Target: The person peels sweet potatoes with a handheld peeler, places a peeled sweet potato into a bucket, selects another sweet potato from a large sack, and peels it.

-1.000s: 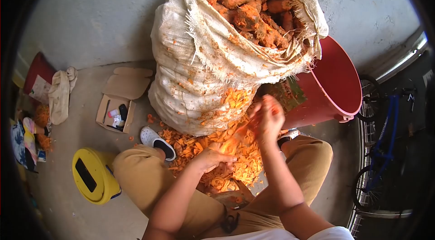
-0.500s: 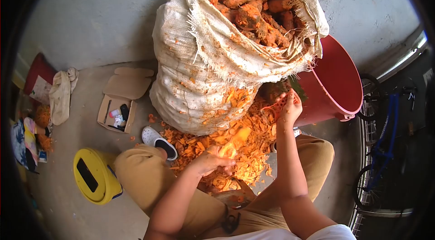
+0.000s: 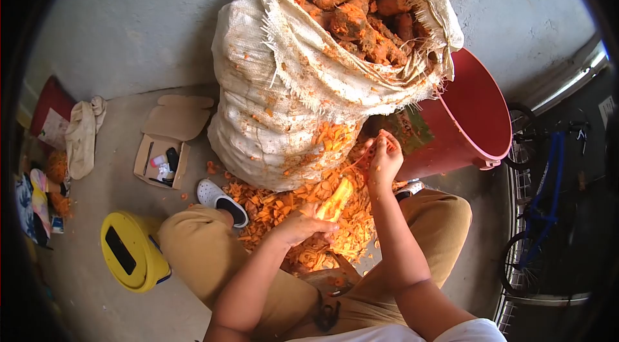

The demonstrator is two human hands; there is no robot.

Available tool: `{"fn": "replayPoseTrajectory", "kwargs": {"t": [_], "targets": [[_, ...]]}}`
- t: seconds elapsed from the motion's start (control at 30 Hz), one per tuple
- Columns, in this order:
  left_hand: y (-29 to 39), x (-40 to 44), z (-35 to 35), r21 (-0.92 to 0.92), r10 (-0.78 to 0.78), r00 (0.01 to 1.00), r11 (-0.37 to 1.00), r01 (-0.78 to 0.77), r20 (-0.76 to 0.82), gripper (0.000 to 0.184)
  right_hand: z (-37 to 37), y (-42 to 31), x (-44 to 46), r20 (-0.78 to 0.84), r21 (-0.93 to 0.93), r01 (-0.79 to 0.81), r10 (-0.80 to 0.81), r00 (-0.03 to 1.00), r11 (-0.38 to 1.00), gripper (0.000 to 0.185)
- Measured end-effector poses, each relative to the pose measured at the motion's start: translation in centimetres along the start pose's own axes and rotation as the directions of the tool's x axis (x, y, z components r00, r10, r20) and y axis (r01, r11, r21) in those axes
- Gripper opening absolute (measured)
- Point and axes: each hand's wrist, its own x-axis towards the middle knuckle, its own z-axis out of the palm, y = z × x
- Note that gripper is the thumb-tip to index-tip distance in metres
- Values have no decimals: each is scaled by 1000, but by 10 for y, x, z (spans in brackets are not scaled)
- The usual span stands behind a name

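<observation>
My left hand [image 3: 304, 224] is wrapped round the lower end of a peeled yellow-orange root [image 3: 335, 201], which points up and to the right. Above and to the right of it, my right hand [image 3: 385, 158] has its fingers closed on a small reddish-orange tool [image 3: 387, 139], whose shape is mostly hidden. Orange peelings [image 3: 351, 235] lie heaped on the floor beneath both hands. Just beyond stands a white woven sack [image 3: 264, 103], its open top full of rough reddish-brown roots [image 3: 351, 19].
A big red tub [image 3: 474, 110] leans right of the sack. On the left are a yellow bucket [image 3: 132, 251] with a dark phone-like object on its lid, and an open cardboard box [image 3: 180, 164] of small items. A blue bicycle [image 3: 548, 200] stands far right.
My right hand first moved out to the right, then came back left, nearer the root. My left hand keeps its hold, with the root's tip now tilted higher.
</observation>
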Motion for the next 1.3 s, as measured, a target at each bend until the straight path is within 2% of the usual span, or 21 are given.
{"fn": "replayPoseTrajectory", "kwargs": {"t": [0.07, 0.13, 0.17, 0.27, 0.33, 0.4, 0.5, 0.6, 0.63, 0.73, 0.8, 0.83, 0.87, 0.93, 0.97, 1.07, 1.1, 1.2, 1.23, 1.3], "targets": [[1, -6, -5, 39, -34, 998, 999, 32, 47, 28, -9, -6, 19, -54, -110, 105, -112, 992, 988, 13], [3, -15, -8, -29, -21, 998, 999, 23, 66, 28, -26, -14, 47, -153, 64, 133, -122, 981, 989, 14], [3, -17, -9, -63, -15, 997, 998, 20, 78, 28, -31, -15, 51, -115, 27, 178, -174, 978, 984, 14], [4, -4, -11, 27, -13, 999, 1000, 12, 46, 27, -2, -36, 11, 100, 100, 120, -130, 986, 988, 17], [7, -4, -5, -19, 18, 999, 1000, -17, 28, 25, 14, -43, -28, 207, -28, 27, -20, 978, 999, 17], [12, -6, -1, -28, 24, 999, 999, -23, 33, 24, 25, -28, -59, 334, 28, 20, -28, 942, 999, 17], [5, -6, 0, 40, -20, 1000, 999, 19, 22, 22, 26, -7, -64, 309, -86, 149, -116, 944, 985, 18], [8, -10, 3, 60, 16, 1000, 998, -17, 17, 20, 20, -12, -39, 208, -154, 163, -130, 969, 975, 17], [9, -12, 7, 10, -2, 1000, 1000, 2, -3, 20, 14, -10, -21, 104, -27, -12, 15, 994, 1000, 17], [4, -3, 3, 44, 27, 1000, 999, -27, -13, 24, 8, -2, -7, 64, -57, 11, -8, 998, 998, 14], [4, -11, -2, 67, 4, 996, 998, -10, 89, 28, 0, -3, 17, -52, -152, 66, -75, 996, 986, 12], [5, -18, -4, 82, -12, 991, 997, 1, 136, 30, -23, 3, 45, -71, -48, 178, -181, 981, 983, 13], [5, -22, -6, 45, 0, 993, 999, -5, 114, 29, -44, 5, 71, -107, 67, 109, -101, 989, 992, 13], [7, -25, -8, -31, 29, 997, 999, -27, 76, 26, -37, -17, 68, -102, -53, 88, -93, 990, 995, 13], [10, -22, -6, 85, 74, 996, 993, -78, 55, 23, -30, -21, 59, -34, -22, 91, -92, 995, 996, 14], [14, -15, -3, 13, 80, 996, 997, -80, -30, 22, -12, -25, 23, 102, 16, 33, -35, 994, 999, 17], [13, -14, -4, 29, 113, 994, 993, -112, -14, 22, -8, -26, 12, 125, 3, -11, 11, 992, 1000, 18], [11, -3, -2, 27, 171, 955, 985, -169, -242, 23, -14, -6, -9, 184, -63, -170, 179, 966, 983, 21], [10, 2, -6, 80, 298, 932, 954, -288, -208, 31, -17, 3, -16, 191, -78, -243, 254, 948, 967, 23], [10, 7, -6, 91, 399, 871, 916, -390, -287, 37, -23, 10, -30, 220, -174, -386, 417, 882, 906, 26]]}}
